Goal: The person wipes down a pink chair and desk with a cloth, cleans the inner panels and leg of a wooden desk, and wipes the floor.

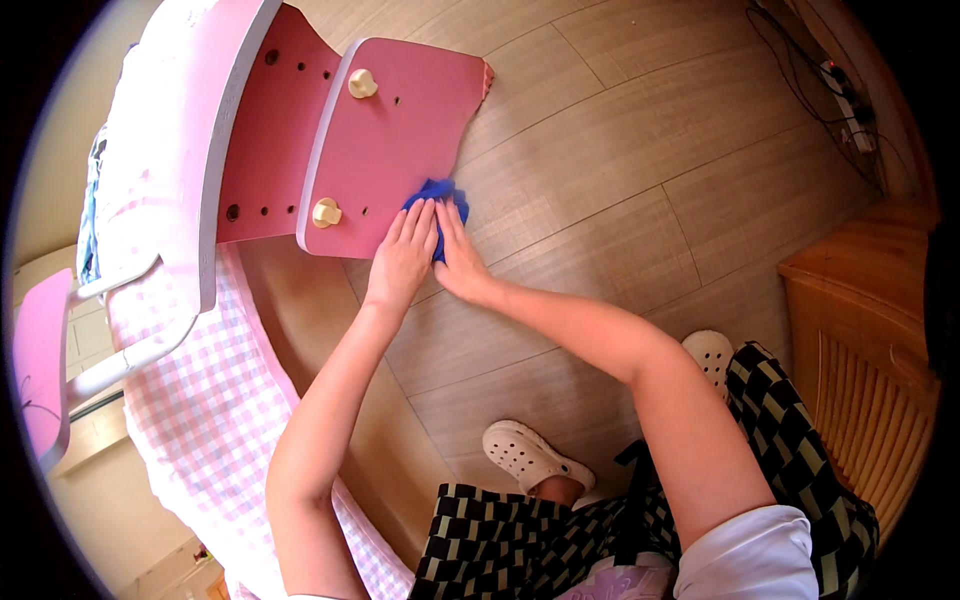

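A crumpled blue cloth (432, 190) lies against the lower right edge of a pink board (405, 130). My left hand (404, 248) rests on the board side of the cloth, fingers straight and together, pressing it. On the cloth's other side, my right hand (460, 258) grips it with its fingers along the board's edge. The two hands touch, and part of the cloth is hidden beneath them. Two cream knobs (362, 84) stick out of the board, one high and one low. The board joins a pink furniture frame (275, 130) with several holes.
A pink checked cloth (200, 390) hangs at the left, beside a white metal tube (130, 362). A wooden slatted cabinet (860, 320) stands at the right. A power strip with cables (850, 110) lies at the upper right. Cream clogs (535, 455) are on my feet on the wood-look floor (600, 240).
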Demonstrator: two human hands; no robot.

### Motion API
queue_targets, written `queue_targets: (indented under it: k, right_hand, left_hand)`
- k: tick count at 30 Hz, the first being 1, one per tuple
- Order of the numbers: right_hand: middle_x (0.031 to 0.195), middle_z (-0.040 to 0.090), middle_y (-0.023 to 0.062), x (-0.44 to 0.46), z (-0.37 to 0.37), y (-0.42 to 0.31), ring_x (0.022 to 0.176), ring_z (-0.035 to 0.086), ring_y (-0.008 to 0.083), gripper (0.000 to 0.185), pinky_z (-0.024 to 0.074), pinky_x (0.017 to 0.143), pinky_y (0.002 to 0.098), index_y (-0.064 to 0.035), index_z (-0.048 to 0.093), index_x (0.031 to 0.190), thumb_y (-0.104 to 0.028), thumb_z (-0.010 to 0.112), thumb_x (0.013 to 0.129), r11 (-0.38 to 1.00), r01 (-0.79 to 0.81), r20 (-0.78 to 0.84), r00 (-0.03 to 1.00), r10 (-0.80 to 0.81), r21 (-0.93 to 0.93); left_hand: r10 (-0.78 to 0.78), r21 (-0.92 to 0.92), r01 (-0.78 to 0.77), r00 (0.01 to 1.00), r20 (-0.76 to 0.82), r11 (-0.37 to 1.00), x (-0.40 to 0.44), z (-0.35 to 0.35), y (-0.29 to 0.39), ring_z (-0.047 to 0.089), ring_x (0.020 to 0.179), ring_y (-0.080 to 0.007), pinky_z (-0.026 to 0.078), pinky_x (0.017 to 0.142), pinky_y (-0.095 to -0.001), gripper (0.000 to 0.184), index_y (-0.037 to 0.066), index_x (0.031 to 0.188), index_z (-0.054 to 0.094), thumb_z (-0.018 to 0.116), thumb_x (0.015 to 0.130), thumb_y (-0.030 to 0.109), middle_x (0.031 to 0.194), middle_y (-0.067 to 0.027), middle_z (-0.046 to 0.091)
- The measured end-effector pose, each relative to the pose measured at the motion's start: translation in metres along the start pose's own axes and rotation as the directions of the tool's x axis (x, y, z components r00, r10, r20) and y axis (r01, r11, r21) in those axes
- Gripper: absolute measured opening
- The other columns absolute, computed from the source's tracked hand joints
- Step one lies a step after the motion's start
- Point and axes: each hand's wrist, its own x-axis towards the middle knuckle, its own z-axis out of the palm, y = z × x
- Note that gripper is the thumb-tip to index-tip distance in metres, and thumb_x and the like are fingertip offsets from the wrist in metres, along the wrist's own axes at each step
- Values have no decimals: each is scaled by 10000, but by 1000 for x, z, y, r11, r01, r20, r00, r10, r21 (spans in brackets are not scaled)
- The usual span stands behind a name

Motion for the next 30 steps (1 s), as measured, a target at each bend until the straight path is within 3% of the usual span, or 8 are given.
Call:
queue_targets:
  k: [5,8,12,30]
  right_hand:
    - [1545,-14,282,-6,-1,-3,1449,20,399,899,105,1188,413,32,43,1485,34,513,719,999,-29,83,996,27,25]
    - [1535,-9,296,-5,-2,-7,1439,40,423,874,156,1181,433,37,78,1480,47,534,734,1000,-9,69,998,9,4]
    - [1535,-16,294,-1,-4,-4,1440,26,423,882,153,1181,436,23,65,1486,58,518,730,1000,-16,79,997,16,10]
    - [1527,28,314,63,-38,31,1430,53,447,863,106,1182,441,27,100,1482,73,458,699,992,128,-103,987,-127,3]
  left_hand:
    - [39,38,-40,999,27,998,-9,-2,1,298,1402,-242,233,1156,-377,586,16,1423,363,479,897,245,1508,-107,332]
    - [51,61,-52,999,15,997,-11,-3,-2,301,1401,-250,230,1157,-382,582,10,1424,364,468,906,253,1509,-117,330]
    - [40,109,-44,998,42,993,-7,-4,1,272,1417,-259,213,1165,-389,591,-4,1433,342,451,913,254,1526,-127,297]
    - [-2,146,-2,1000,27,989,70,-8,-19,212,1444,-227,156,1177,-378,585,16,1453,310,435,932,251,1552,-96,254]
